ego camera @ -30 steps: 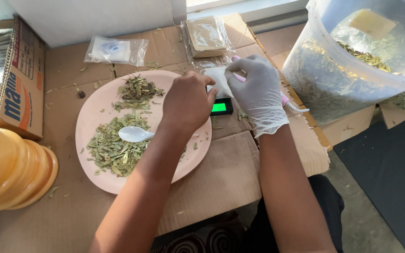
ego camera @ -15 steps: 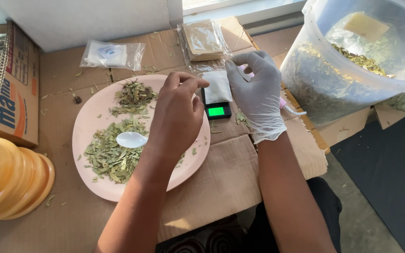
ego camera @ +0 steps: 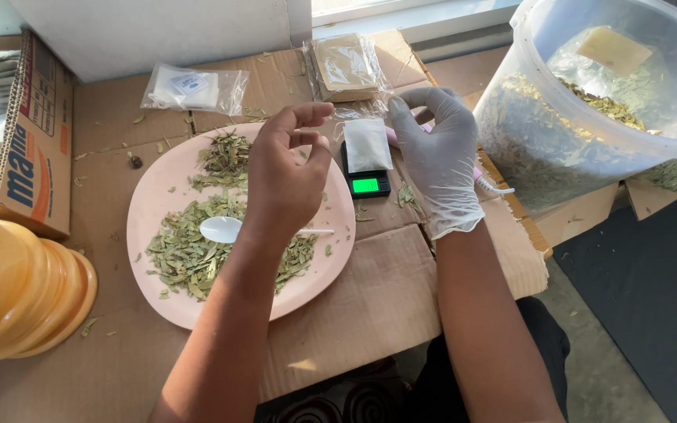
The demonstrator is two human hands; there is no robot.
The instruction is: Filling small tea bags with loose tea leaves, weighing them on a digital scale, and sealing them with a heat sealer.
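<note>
A small white sachet [ego camera: 367,144] lies on a black pocket scale [ego camera: 367,186] with a lit green display, just right of a pink plate [ego camera: 323,266]. My bare left hand [ego camera: 285,184] hovers over the plate's right side, fingers loosely curled with nothing visible in them. My right hand [ego camera: 435,160], in a white glove, stands beside the sachet's right edge with its fingers spread upward and its thumb close to the sachet. The plate holds two heaps of dried green leaves [ego camera: 186,251] and a white plastic spoon [ego camera: 221,229].
A big clear tub of dried leaves [ego camera: 589,117] stands at the right. Clear packets [ego camera: 346,66] and a bagged packet [ego camera: 193,88] lie at the back. A cardboard box [ego camera: 37,149] and stacked yellow bowls [ego camera: 9,298] are on the left. A pink tool with a cord [ego camera: 486,182] lies under my right hand.
Both hands were together over the scale; now my left hand has pulled back over the plate and the sachet lies uncovered on the scale. My right hand has opened beside it.
</note>
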